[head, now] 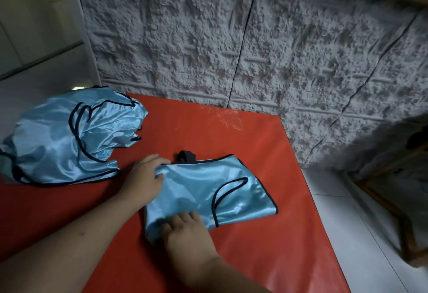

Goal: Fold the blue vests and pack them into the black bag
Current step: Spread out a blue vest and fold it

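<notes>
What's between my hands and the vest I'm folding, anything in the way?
Nothing visible. The left hand and right hand already lie on the folded vest. A small black thing, perhaps the bag, sits just behind it on the red mat.

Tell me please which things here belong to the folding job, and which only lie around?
For the job:
- folded vest, under the left hand and right hand
- heap of vests
- black cloth, maybe the bag; cannot tell

Just around:
- red table
- textured wall
- wooden frame on the floor
</notes>
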### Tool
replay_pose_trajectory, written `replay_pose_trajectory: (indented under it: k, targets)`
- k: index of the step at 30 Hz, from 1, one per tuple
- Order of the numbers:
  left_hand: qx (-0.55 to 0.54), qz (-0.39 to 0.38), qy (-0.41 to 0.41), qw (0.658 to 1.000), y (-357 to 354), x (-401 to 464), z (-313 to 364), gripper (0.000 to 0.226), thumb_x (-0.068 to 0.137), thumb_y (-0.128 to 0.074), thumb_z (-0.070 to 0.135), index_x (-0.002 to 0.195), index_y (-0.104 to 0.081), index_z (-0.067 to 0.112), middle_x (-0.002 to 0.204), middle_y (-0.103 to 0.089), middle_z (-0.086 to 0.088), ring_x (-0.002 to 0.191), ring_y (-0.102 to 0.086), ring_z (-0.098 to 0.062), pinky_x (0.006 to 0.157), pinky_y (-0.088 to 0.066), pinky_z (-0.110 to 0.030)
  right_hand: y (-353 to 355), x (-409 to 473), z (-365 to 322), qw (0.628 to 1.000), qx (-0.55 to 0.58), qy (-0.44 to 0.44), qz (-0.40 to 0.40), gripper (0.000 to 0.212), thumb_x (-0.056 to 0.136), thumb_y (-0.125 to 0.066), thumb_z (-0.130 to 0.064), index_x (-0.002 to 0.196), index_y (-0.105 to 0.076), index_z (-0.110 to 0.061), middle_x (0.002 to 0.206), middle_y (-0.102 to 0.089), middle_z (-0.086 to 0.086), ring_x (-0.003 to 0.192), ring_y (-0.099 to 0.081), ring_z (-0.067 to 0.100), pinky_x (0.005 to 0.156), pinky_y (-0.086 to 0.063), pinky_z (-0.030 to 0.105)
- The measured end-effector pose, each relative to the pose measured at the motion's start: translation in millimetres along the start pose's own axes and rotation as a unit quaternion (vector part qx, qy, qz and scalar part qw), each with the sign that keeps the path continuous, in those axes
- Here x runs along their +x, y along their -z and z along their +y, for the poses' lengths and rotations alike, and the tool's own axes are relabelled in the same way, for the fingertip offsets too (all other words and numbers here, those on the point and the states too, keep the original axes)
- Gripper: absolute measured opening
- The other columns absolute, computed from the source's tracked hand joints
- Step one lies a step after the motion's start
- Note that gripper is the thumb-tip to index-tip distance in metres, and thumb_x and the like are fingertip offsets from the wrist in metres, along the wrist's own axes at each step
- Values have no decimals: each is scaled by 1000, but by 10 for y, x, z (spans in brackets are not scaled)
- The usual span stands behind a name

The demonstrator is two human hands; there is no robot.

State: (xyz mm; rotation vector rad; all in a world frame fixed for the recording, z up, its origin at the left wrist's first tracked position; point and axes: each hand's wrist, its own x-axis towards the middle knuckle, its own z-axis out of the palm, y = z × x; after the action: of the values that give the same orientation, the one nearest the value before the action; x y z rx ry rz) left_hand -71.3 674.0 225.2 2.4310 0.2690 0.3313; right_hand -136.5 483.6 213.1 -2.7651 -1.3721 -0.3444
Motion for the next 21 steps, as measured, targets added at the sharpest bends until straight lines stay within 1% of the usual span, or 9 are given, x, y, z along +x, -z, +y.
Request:
replay_pose_trajectory:
  k: [2, 5, 7, 9, 12, 14, 16, 18, 21]
  targets:
    - [49, -60, 23, 997, 19, -34, 6, 34, 84, -73, 15, 106, -72, 40, 137, -57, 0, 128, -51, -27, 110, -38, -36, 46, -88, 110, 1000, 0, 12, -26, 25, 72, -43, -31, 69, -68, -26, 64, -60, -10, 60, -57, 12, 60, -47, 24]
    - [137, -128, 19, 982, 158, -123, 133, 14, 83, -70, 44, 94, -65, 52, 116, -63, 14, 120, -56, -19, 102, -43, -42, 129, -286, 374, 997, 7, 29, -73, 21, 68, -49, -34, 69, -69, -28, 65, -63, -12, 60, -62, 7, 57, -48, 20]
    - [221, -185, 15, 957, 219, -217, 276, 26, 84, -62, 58, 109, -65, 49, 113, -65, 17, 119, -58, -15, 103, -38, -42, 247, -427, 619, 993, 51, 6, -104, 23, 67, -55, -29, 81, -73, -29, 73, -69, -9, 67, -67, 9, 62, -52, 20]
    - [247, -224, 8, 943, 259, -383, 459, 38, 83, -56, 68, 114, -65, 47, 108, -68, 19, 114, -61, -10, 102, -35, -43, 425, -581, 877, 982, 115, -36, -144, 38, 73, -54, -21, 104, -74, -29, 94, -75, -4, 86, -70, 12, 79, -52, 21]
    - [214, -292, -14, 932, 235, -687, 616, 58, 71, -54, 79, 108, -69, 37, 95, -71, 17, 95, -65, -5, 94, -46, -37, 641, -839, 1205, 966, 177, -73, -172, 41, 76, -57, -14, 110, -70, -32, 107, -73, -6, 99, -67, 7, 82, -42, 10]
    - [143, -326, -28, 934, 215, -852, 688, 62, 66, -60, 77, 104, -72, 29, 83, -70, 13, 78, -65, -3, 78, -55, -31, 673, -977, 1353, 965, 180, -75, -173, 36, 77, -57, -8, 103, -69, -30, 105, -67, -10, 100, -63, 5, 81, -37, 8]
    - [113, -322, -52, 938, 241, -961, 760, 44, 74, -68, 62, 108, -67, 34, 85, -61, 17, 79, -59, -1, 74, -51, -24, 669, -1076, 1442, 966, 198, -63, -157, 36, 80, -55, -10, 107, -65, -31, 110, -61, -16, 104, -58, -1, 89, -41, 10]
    - [118, -285, -99, 946, 299, -1002, 771, 26, 80, -62, 42, 105, -55, 43, 96, -51, 19, 93, -50, -1, 84, -47, -25, 638, -1132, 1493, 967, 208, -40, -139, 39, 83, -54, -16, 118, -62, -30, 127, -58, -14, 120, -56, 3, 101, -44, 19]
    - [120, -301, -191, 927, 345, -1072, 718, 45, 70, -47, 20, 109, -53, 42, 108, -44, 20, 107, -40, 0, 95, -43, -28, 620, -1183, 1522, 971, 207, 22, -120, 40, 90, -55, -14, 127, -62, -26, 139, -55, -8, 135, -47, 6, 111, -38, 21]
